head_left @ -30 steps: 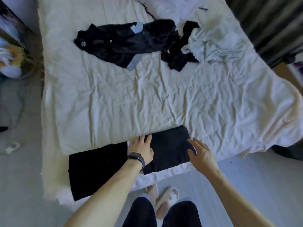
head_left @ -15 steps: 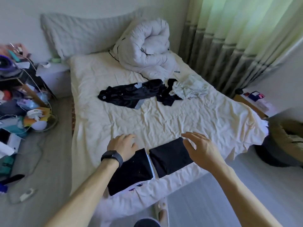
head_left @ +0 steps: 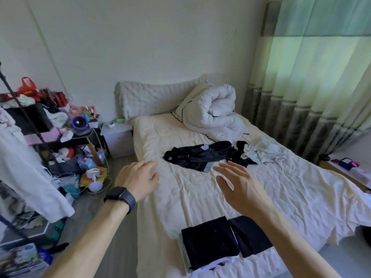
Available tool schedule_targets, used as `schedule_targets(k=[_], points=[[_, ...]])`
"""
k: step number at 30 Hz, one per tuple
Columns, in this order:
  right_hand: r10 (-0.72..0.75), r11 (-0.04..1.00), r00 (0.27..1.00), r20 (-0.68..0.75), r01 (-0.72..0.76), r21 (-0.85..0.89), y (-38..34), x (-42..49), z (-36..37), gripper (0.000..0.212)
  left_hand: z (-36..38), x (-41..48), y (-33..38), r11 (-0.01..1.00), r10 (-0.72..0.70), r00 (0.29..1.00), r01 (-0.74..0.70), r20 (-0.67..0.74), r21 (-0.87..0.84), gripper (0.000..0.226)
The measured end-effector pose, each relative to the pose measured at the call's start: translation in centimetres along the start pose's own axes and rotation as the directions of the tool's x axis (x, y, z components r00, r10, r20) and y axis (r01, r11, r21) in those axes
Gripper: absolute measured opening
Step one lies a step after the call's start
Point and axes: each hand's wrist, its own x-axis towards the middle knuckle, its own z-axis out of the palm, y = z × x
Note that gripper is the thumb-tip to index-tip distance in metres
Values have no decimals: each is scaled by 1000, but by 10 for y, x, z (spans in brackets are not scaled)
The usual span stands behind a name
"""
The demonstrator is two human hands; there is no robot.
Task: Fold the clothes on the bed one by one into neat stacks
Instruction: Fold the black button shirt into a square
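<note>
Head cam looks down the length of the bed, which has a cream sheet on it, wrinkled all over. Both hands are up over the mattress and holding nothing: the left hand has its fingers loose and slightly bent, and there's a dark matte smartwatch on that wrist. The right hand is spread wide, palm down. Near the foot edge sit two flat folded rectangles side by side, just about touching. The left stack has a black piece on top with thin pale layers peeking out along its edges, and the smaller black fold lies to its right. Past the hands, mid-bed, the unfolded stuff is lying in a line: a long, limp black garment with pale grey patches, a small black crumpled piece touching it, then a bunched-up white garment. A puffy white duvet is rolled up at the head end beside a quilted pillow. Striped green-and-grey curtains hang on the right, and a cluttered shelf stands on the left.
</note>
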Motion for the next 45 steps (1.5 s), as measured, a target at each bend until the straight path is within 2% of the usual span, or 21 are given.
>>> schedule_targets(k=[4,9,14,20,24,30,34,39,45], points=[[-18,1000,999,-50,18,5,-67,46,32,38,-42,12,-81,999,34,994,-32,-105,21,41],[-6,1000,986,-165,4,-12,-145,95,81,37,-75,35,-188,993,112,983,-115,-143,-12,40],[41,999,974,-221,-45,-13,-203,136,118,44,-89,58,-265,989,147,983,-149,-110,-11,45],[85,993,979,-187,-99,-63,-237,186,161,45,-77,113,-332,982,188,981,-186,-55,33,40],[96,987,976,-194,-118,-108,-236,231,197,39,-54,168,-372,976,210,978,-210,-9,61,37],[119,978,985,-125,-138,-156,-216,327,266,41,-20,281,-430,961,224,973,-229,48,152,38],[154,973,977,-148,-176,-149,-195,397,308,29,3,364,-462,962,217,973,-226,77,152,39],[264,950,954,-139,-283,-133,-165,464,363,27,43,462,-496,964,223,963,-241,151,113,39],[448,886,893,34,-439,-147,-115,523,440,37,115,581,-524,951,287,915,-307,284,29,40]])
